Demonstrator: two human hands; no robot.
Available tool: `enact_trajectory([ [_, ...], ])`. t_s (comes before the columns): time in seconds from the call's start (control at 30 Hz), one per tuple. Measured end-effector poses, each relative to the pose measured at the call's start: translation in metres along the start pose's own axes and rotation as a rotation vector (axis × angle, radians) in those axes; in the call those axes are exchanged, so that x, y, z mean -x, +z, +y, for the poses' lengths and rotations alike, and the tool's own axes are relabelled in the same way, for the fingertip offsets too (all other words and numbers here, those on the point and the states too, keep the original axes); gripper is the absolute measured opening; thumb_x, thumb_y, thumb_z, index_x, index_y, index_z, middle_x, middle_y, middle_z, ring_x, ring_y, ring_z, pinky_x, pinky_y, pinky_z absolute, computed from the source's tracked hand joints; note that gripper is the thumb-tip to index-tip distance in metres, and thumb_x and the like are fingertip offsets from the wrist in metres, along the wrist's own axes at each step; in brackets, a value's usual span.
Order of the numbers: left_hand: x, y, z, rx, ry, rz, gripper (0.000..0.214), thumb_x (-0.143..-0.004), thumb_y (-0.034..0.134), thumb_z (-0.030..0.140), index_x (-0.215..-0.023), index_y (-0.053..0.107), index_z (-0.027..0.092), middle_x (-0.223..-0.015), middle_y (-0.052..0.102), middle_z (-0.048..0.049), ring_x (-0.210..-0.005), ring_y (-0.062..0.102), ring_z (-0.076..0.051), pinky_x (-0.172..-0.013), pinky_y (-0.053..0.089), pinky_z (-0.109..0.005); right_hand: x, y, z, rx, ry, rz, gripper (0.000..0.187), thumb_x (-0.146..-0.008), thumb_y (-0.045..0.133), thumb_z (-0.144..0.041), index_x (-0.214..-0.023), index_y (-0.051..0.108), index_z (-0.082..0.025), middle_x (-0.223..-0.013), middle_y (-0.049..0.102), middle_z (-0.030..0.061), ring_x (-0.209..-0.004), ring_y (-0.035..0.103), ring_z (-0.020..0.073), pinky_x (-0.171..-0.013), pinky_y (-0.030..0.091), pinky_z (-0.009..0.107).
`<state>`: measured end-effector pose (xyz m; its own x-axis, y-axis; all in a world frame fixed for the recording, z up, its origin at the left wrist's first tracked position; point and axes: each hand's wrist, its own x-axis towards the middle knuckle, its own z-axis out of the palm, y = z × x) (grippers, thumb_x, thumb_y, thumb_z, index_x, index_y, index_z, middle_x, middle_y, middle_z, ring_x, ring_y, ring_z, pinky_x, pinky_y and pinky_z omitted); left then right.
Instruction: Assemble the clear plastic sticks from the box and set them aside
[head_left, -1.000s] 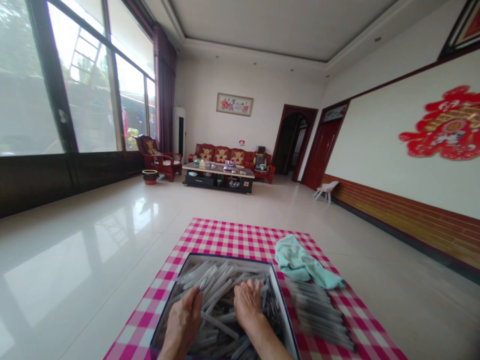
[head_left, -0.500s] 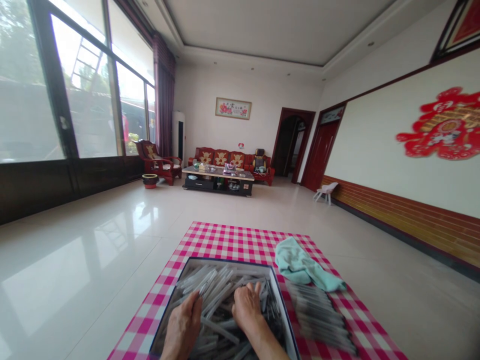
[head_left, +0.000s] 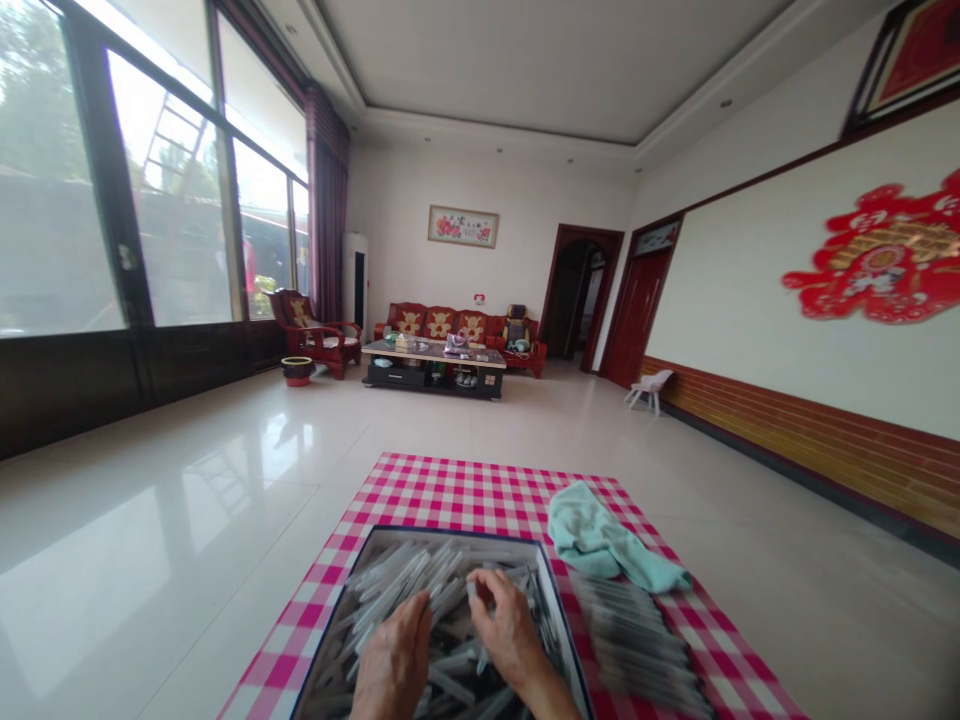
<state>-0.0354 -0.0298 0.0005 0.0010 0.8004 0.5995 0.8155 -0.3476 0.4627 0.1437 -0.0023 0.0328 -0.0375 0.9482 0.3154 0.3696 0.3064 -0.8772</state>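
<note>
A shallow box with a dark blue rim stands in front of me, heaped with clear plastic pen parts and some darker pieces. Over its left half is my left hand, its fingers pressed together; whatever they grip is hidden behind them. My right hand hovers over the right half, thumb and forefinger curled into a pinch. A small pale bit shows at those fingertips, too blurred to name. To the right of the box lies a row of clear pens with dark ends, side by side.
Pink-and-white checked cloth covers the table. A mint-green towel lies crumpled beyond the row of pens. Further off stand a coffee table, a red wooden sofa, an armchair and a small stool.
My left hand has moved right, towards my right hand, and the pen part that showed at its fingertips is now out of sight. The right hand has turned, bringing its pinch into view.
</note>
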Motion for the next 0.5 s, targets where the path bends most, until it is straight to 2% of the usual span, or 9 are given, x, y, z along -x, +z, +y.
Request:
enact_trajectory([
  [0.13,0.001,0.005,0.009,0.053,0.079,-0.119,0.038,-0.092,0.036,0.021,-0.117,0.064,0.018,-0.097,0.075,-0.0094,-0.081,0.073,-0.018,-0.066,0.056,-0.021,0.001,0.004,-0.003,-0.349,0.235,0.041,0.024,-0.074,0.062,-0.038,-0.089,0.064,-0.02,-0.073,0.066,0.001,-0.072,0.065,0.0195,-0.066,0.052,0.03],
  [0.23,0.006,0.004,0.007,0.105,0.081,-0.161,0.038,-0.092,0.037,0.021,-0.121,0.063,0.02,-0.1,0.075,-0.0095,-0.081,0.073,-0.017,-0.067,0.056,-0.019,0.009,0.007,-0.004,-0.727,0.445,0.04,0.028,-0.065,0.072,-0.038,-0.085,0.064,-0.02,-0.072,0.067,-0.0022,-0.068,0.066,0.0161,-0.064,0.052,0.027],
  [0.3,0.008,0.001,0.007,0.133,0.08,-0.169,0.037,-0.093,0.038,0.024,-0.12,0.063,0.021,-0.098,0.075,-0.0092,-0.08,0.073,-0.016,-0.067,0.056,-0.019,0.015,0.008,-0.006,-0.906,0.535,0.034,0.029,-0.059,0.079,-0.036,-0.079,0.064,-0.02,-0.071,0.068,-0.0023,-0.067,0.066,0.0154,-0.064,0.051,0.026],
  [0.5,0.007,-0.004,0.014,0.186,0.082,-0.21,0.035,-0.094,0.037,0.027,-0.117,0.063,0.022,-0.1,0.074,-0.0087,-0.084,0.072,-0.017,-0.072,0.055,-0.02,0.02,0.007,-0.01,-0.945,0.528,-0.012,0.03,-0.06,0.083,-0.037,-0.08,0.068,-0.02,-0.076,0.073,0.0002,-0.07,0.067,0.0174,-0.064,0.051,0.027],
])
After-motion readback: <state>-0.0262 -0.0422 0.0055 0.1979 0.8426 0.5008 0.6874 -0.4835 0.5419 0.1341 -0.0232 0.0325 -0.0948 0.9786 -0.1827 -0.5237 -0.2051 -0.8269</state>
